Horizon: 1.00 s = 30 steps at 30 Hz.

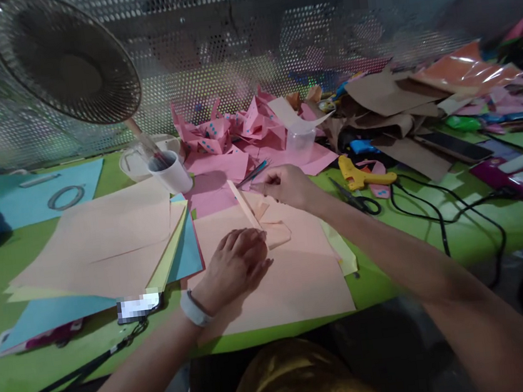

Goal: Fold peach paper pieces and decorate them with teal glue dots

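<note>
A large peach paper sheet (299, 280) lies in front of me, with a folded peach paper strip (244, 205) and a creased peach paper piece (276, 233) on it. My left hand (238, 261) rests on the sheet with bent fingers, closed at the near end of the strip. Above the far part of the sheet, my right hand (289, 186) is closed in a pinch; anything between its fingertips is too small to make out. Just beyond it lie thin dark-and-blue pointed items (255, 170) on pink paper (220, 166).
To the left are stacked coloured sheets (91, 240), a white cup (170, 172) with brushes and a fan (69, 60). On the right lie black scissors (361, 202), a yellow glue gun (365, 174) with its cord, and brown paper (391, 93). Folded pink paper shapes (253, 121) are piled behind.
</note>
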{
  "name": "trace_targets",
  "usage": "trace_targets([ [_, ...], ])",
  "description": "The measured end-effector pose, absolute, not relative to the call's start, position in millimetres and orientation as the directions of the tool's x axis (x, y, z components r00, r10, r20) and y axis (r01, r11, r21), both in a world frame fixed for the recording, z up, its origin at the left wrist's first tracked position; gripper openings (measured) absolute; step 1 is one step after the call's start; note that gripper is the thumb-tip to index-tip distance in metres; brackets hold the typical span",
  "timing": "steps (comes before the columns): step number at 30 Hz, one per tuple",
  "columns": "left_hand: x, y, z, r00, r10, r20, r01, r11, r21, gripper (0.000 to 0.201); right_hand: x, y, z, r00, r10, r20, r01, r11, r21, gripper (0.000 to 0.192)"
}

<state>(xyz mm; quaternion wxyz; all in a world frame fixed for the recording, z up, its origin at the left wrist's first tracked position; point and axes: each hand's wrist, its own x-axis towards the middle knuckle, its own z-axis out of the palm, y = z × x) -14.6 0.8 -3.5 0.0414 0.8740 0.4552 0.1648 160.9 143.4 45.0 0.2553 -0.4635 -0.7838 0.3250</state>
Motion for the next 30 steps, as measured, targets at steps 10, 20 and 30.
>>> trace_targets([
  [10,-15,2,-5,0.532,0.818,0.219,0.795,-0.571,0.205,0.037,173,113,3,-0.536,0.840,-0.085,0.711,0.395,-0.582,0.025],
  [20,-14,2,-4,0.547,0.818,0.178,0.810,-0.571,0.135,0.040,174,117,-4,-0.534,0.842,-0.071,0.728,0.416,-0.545,0.029],
  [30,-30,1,12,0.585,0.803,0.115,0.783,-0.596,0.178,0.044,176,113,-2,-0.569,0.821,-0.039,0.704,0.462,-0.540,0.027],
])
